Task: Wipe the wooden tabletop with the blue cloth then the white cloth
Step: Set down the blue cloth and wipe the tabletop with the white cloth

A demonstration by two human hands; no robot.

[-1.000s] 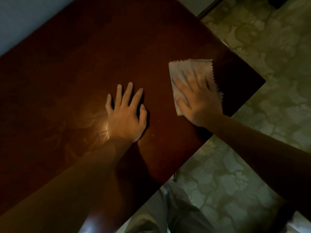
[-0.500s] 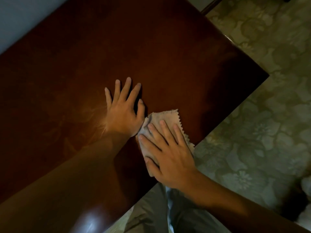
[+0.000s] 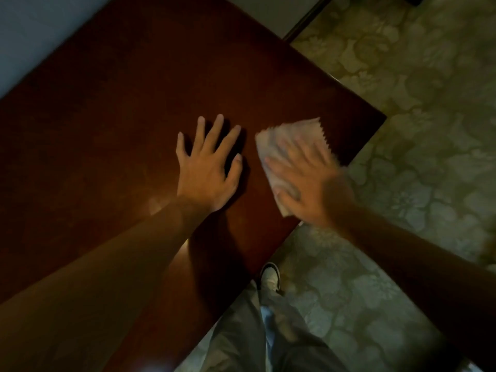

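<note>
Right hand (image 3: pixel 308 183) flat, fingers straight, pressing white zigzag-edged cloth (image 3: pixel 290 138) on dark reddish wooden worktop (image 3: pixel 134 116), left hand (image 3: pixel 206 170) splayed flat just beside it

A dim room in a home
Polished dark wooden table (image 3: pixel 150 108); floral-patterned floor covering (image 3: pixel 418 108); plain pale wall (image 3: pixel 40 28) beside it

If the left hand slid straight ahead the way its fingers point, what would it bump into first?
Nothing, as far as this view shows: ahead of the left hand lies only bare dark wooden tabletop up to its far edge.
</note>
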